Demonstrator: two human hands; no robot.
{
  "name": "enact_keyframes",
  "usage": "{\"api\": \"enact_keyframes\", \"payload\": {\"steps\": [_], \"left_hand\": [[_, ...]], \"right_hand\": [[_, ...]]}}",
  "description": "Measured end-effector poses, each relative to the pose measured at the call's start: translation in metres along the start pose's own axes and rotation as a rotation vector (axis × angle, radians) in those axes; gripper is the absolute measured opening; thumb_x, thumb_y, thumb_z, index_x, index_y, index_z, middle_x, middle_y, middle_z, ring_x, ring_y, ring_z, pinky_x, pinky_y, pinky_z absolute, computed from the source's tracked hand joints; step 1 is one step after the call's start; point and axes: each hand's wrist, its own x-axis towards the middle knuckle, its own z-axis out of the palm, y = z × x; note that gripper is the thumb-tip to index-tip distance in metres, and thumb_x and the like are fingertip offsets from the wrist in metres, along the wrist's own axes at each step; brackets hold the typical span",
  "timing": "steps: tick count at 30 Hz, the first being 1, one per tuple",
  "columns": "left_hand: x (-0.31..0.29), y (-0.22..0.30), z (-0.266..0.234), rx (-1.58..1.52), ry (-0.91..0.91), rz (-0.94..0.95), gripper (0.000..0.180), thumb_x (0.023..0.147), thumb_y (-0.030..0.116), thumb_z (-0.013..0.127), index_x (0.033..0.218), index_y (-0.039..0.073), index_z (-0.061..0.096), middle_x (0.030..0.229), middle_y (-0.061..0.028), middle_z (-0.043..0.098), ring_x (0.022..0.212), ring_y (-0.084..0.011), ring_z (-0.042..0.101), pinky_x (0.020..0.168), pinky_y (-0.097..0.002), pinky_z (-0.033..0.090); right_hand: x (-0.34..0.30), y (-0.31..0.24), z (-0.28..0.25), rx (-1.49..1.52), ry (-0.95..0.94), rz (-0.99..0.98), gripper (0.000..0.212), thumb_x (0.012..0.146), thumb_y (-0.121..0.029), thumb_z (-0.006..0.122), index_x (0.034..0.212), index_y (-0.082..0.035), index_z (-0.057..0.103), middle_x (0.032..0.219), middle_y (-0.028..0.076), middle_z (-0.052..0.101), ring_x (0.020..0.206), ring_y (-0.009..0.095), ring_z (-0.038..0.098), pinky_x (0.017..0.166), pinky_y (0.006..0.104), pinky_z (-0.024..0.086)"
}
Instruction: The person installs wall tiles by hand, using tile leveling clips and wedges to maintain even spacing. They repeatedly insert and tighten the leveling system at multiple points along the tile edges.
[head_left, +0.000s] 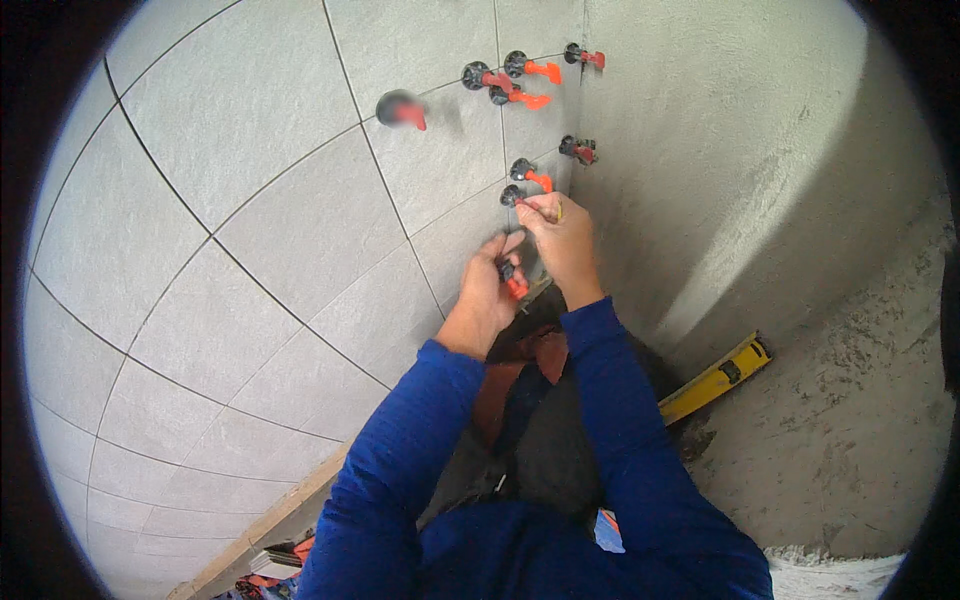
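While a red-handled clip (511, 195) is sitting with its black disc against the wall at a tile joint, the right hand (562, 240) is pinching its handle, the grip narrow between thumb and fingertips, probably because so small a handle is leaving little room for more. Just below, the left hand (484, 288) is curling its grip around an orange-handled clip (516, 288), seemingly keeping it close while the other hand is busy. Above, more clips (515, 65) are standing along the joints of the grey tiles (235, 110), apparently because they are holding neighbouring edges level. Rightward, a rough wall (680, 150) is meeting the tiles at a corner, and a yellow spirit level (705, 388) is resting slantwise near its foot. At lower left, a wooden strip (285, 507) is running along the tiles' bottom edge, perhaps supporting them.
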Motion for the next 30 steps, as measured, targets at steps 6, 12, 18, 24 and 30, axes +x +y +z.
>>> {"api": "enact_keyframes", "payload": {"steps": [6,12,18,24,30], "left_hand": [[-0.013,-0.012,-0.040,0.008,0.025,-0.039,0.034,0.102,0.029,0.052,0.117,0.002,0.065,0.079,-0.0007,0.051,0.065,-0.0146,0.046,0.061,-0.0294,0.042],[-0.032,-0.022,-0.068,0.001,0.052,-0.044,0.034,0.102,0.028,0.053,0.118,0.000,0.064,0.077,-0.0013,0.053,0.062,-0.0156,0.047,0.061,-0.0308,0.043],[-0.040,-0.033,-0.091,-0.054,0.031,-0.072,0.035,0.103,0.029,0.053,0.117,-0.001,0.063,0.077,-0.0025,0.053,0.062,-0.0167,0.051,0.062,-0.0314,0.044],[-0.050,-0.024,-0.063,-0.171,0.007,-0.102,0.044,0.104,0.040,0.049,0.123,0.001,0.058,0.094,-0.0070,0.056,0.078,-0.0221,0.057,0.071,-0.0361,0.051],[-0.043,-0.001,0.000,-0.454,-0.060,-0.053,0.046,0.103,0.044,0.050,0.124,0.003,0.051,0.103,-0.0117,0.055,0.093,-0.0270,0.058,0.079,-0.0404,0.055]], "right_hand": [[-0.003,0.014,0.008,-0.225,0.121,-0.244,0.010,0.088,-0.009,0.072,0.096,-0.002,0.071,0.081,0.008,0.072,0.069,0.012,0.065,0.064,0.0284,0.050],[0.000,0.018,0.005,-0.496,0.170,-0.614,0.010,0.089,-0.008,0.072,0.097,-0.003,0.069,0.080,0.006,0.070,0.068,0.010,0.063,0.064,0.0267,0.049],[-0.004,0.014,-0.005,-0.178,0.182,-0.292,0.008,0.090,-0.011,0.071,0.094,-0.004,0.069,0.078,0.007,0.069,0.067,0.014,0.061,0.064,0.0298,0.049],[-0.014,-0.009,-0.038,-0.063,-0.205,-0.059,0.013,0.088,-0.014,0.072,0.091,-0.001,0.071,0.076,0.002,0.068,0.067,0.010,0.058,0.063,0.0288,0.048],[-0.016,-0.027,-0.035,-0.176,-0.373,0.058,0.028,0.088,-0.028,0.073,0.089,0.000,0.071,0.072,0.009,0.067,0.065,0.014,0.059,0.064,0.0335,0.049]]}}
